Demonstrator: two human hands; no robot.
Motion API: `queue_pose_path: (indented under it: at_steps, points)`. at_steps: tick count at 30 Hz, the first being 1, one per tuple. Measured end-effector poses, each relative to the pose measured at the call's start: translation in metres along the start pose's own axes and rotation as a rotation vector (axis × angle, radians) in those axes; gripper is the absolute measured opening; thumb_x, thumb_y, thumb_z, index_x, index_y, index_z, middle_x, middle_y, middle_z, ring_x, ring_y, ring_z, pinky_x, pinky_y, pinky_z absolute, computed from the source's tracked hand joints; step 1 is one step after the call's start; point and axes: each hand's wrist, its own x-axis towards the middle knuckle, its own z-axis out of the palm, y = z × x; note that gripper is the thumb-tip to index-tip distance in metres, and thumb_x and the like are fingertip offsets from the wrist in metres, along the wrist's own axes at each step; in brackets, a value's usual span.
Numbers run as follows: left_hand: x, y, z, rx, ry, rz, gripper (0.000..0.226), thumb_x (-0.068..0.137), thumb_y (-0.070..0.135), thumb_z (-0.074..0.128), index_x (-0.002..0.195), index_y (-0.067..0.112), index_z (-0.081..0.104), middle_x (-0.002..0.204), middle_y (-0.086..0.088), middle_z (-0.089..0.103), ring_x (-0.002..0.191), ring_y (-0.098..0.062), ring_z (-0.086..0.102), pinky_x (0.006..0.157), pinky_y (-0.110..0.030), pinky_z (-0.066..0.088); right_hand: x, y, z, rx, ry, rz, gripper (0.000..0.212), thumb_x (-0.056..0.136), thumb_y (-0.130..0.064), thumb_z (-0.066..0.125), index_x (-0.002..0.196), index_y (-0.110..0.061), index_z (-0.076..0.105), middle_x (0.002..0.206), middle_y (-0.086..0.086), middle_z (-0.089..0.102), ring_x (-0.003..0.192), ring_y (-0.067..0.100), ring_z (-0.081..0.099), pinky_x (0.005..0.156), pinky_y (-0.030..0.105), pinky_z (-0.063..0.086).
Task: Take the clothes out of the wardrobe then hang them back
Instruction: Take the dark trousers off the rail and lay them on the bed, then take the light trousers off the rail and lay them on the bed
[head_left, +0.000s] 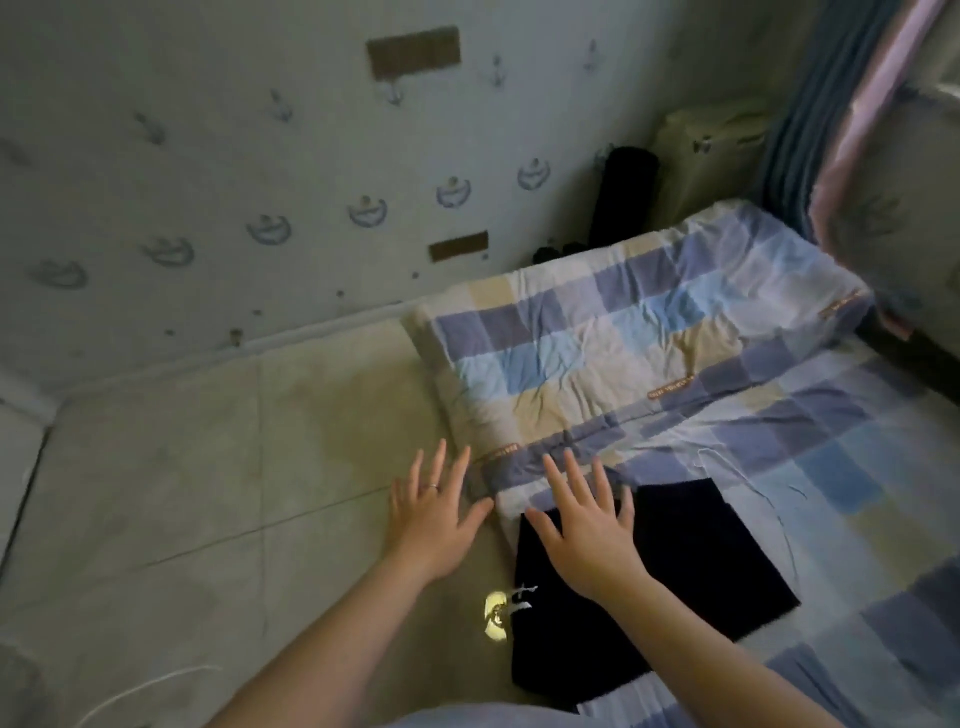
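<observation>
A folded dark navy garment (691, 577) lies flat on the checked bedsheet (831, 467), near the bed's left edge. A white drawstring (522, 603) shows at its lower left corner. My right hand (587, 530) is spread above the garment's upper left part, fingers straight; whether it touches the cloth I cannot tell. My left hand (434, 512) is spread with straight fingers beside the bed's edge, a ring on one finger. Neither hand holds anything. No wardrobe is in view.
A folded checked quilt (623, 332) lies at the head of the bed. A tiled floor (208, 493) spreads to the left, up to a patterned wall (208, 182). A dark roll (626, 197) and a pale bag (711, 156) stand in the far corner. A curtain (852, 104) hangs at right.
</observation>
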Motion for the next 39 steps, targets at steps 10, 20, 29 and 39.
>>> queue_pose_path:
  at_steps: [10,20,29,39]
  points:
    - [-0.161,-0.218,-0.046,-0.158,0.250,-0.386,0.072,0.095,0.069,0.023,0.153,0.044,-0.011,0.163,0.012,-0.020,0.149,-0.016,-0.021,0.120,-0.049,-0.006,-0.034,-0.228,0.083,-0.112,-0.071,-0.461,0.069,0.091,-0.071,0.011,0.151,-0.045,-0.011,0.162,-0.012,-0.016,0.148,0.022,-0.022,0.118,0.053,-0.014]
    - [-0.356,-0.390,-0.153,-0.057,0.796,-0.704,0.077,0.087,0.077,0.007,0.154,0.043,-0.007,0.165,0.009,-0.012,0.151,-0.018,-0.016,0.121,-0.048,-0.004,-0.122,-0.510,0.122,-0.079,-0.002,-1.098,0.065,0.095,-0.069,0.007,0.147,-0.046,-0.024,0.155,-0.018,-0.032,0.144,0.019,-0.031,0.116,0.049,-0.019]
    - [-0.531,-0.462,-0.296,0.220,1.330,-0.926,0.067,0.094,0.063,0.027,0.155,0.039,0.014,0.166,0.009,0.007,0.152,-0.019,0.001,0.119,-0.050,0.013,-0.246,-0.745,0.066,0.199,0.147,-1.736,0.063,0.095,-0.068,0.008,0.150,-0.047,-0.015,0.158,-0.021,-0.023,0.146,0.010,-0.026,0.118,0.045,-0.013]
    - [-0.675,-0.503,-0.433,0.649,1.518,-1.099,0.067,0.093,0.061,0.032,0.155,0.040,0.018,0.164,0.006,0.016,0.151,-0.022,0.010,0.116,-0.047,0.019,-0.363,-0.928,-0.025,0.491,0.294,-2.201,0.066,0.094,-0.063,0.017,0.155,-0.041,0.003,0.163,-0.018,-0.006,0.149,0.008,-0.016,0.121,0.046,-0.001]
